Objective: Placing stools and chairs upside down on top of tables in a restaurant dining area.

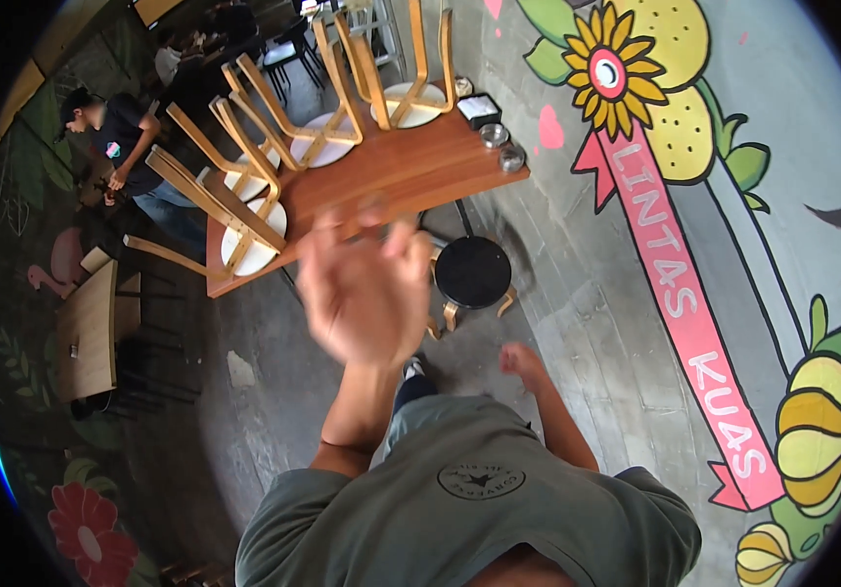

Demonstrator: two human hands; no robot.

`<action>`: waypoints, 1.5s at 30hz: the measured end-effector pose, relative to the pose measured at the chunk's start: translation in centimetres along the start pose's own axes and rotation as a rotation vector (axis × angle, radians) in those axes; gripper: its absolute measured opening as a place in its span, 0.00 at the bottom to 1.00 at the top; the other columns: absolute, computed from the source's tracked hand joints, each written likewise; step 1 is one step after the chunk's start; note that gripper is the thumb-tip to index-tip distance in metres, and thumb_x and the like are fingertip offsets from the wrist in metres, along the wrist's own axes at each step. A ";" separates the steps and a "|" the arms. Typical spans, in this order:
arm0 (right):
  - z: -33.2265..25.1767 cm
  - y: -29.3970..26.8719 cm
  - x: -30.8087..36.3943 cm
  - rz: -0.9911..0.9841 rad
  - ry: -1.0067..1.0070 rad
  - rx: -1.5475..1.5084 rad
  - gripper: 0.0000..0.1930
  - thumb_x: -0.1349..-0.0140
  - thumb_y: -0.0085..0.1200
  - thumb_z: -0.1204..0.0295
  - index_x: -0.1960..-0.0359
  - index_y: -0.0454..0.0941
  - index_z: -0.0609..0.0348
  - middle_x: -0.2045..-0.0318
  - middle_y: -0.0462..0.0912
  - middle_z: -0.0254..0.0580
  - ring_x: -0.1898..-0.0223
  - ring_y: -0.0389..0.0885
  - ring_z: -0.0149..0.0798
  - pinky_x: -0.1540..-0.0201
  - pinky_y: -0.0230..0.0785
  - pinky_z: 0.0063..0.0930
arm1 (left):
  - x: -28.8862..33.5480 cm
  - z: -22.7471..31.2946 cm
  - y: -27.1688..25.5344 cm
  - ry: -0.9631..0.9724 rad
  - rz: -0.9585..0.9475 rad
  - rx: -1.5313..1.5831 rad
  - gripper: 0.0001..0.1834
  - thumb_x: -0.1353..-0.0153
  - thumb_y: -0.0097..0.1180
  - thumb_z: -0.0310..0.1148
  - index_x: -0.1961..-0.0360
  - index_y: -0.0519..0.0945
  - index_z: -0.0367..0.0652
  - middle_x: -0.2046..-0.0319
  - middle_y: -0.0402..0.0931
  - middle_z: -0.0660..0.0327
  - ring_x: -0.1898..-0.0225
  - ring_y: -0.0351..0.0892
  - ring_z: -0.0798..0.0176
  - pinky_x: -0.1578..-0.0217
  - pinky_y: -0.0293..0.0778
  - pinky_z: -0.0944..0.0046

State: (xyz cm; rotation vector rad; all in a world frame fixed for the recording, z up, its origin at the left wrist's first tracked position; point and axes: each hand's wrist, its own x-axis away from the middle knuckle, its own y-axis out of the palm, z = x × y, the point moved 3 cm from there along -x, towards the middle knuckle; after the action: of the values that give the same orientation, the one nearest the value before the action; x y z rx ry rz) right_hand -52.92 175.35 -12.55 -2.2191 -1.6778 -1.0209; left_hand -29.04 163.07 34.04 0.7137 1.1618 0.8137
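While L hand [365, 293] blurs nr table [430, 166], fingers apart | R hand [525, 364] hangs nr blk stool [474, 272] | R grip: can't tell

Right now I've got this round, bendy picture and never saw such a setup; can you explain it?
There's no machine: a camera worn on a person's head looks down, and its wide lens bends straight edges. The grey-green shirt is the wearer's. Their left hand, blurred, is raised between camera and a wooden table; their right hand is lower in the picture, off to their right. I can't make out anything held. On the table are upturned stools, a black holder with white contents and small clear containers. A black-topped stool stands beside it.
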 end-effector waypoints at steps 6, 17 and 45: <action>-20.6 12.5 7.5 -0.417 -0.406 -0.588 0.21 0.39 0.38 0.58 0.54 0.70 0.61 0.60 0.76 0.47 0.60 0.76 0.46 0.52 0.67 0.40 | -1.2 -2.3 -8.0 -0.227 0.268 0.147 0.09 0.35 0.42 0.40 0.59 0.70 0.51 0.63 0.60 0.62 0.69 0.57 0.65 0.67 0.60 0.68; -30.1 21.3 7.9 -0.672 -0.535 -0.893 0.27 0.41 0.39 0.55 0.48 0.66 0.64 0.57 0.74 0.53 0.55 0.73 0.49 0.50 0.63 0.41 | -4.0 -1.0 -13.3 -0.291 0.176 -0.171 0.29 0.50 0.53 0.11 0.52 0.63 0.54 0.59 0.58 0.63 0.65 0.60 0.69 0.66 0.65 0.72; -41.2 14.5 -6.5 -0.716 -0.271 -0.798 0.24 0.42 0.40 0.58 0.50 0.67 0.64 0.59 0.75 0.52 0.60 0.72 0.48 0.51 0.63 0.39 | -11.5 -10.3 -21.3 -0.258 0.418 -0.583 0.23 0.56 0.58 0.08 0.72 0.62 0.47 0.64 0.60 0.66 0.71 0.64 0.75 0.67 0.65 0.75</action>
State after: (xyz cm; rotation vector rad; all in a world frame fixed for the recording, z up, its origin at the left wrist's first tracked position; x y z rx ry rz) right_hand -57.66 143.80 17.97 -2.2452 -2.6493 -1.8958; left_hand -37.34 142.81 19.52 0.5507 0.4991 1.2980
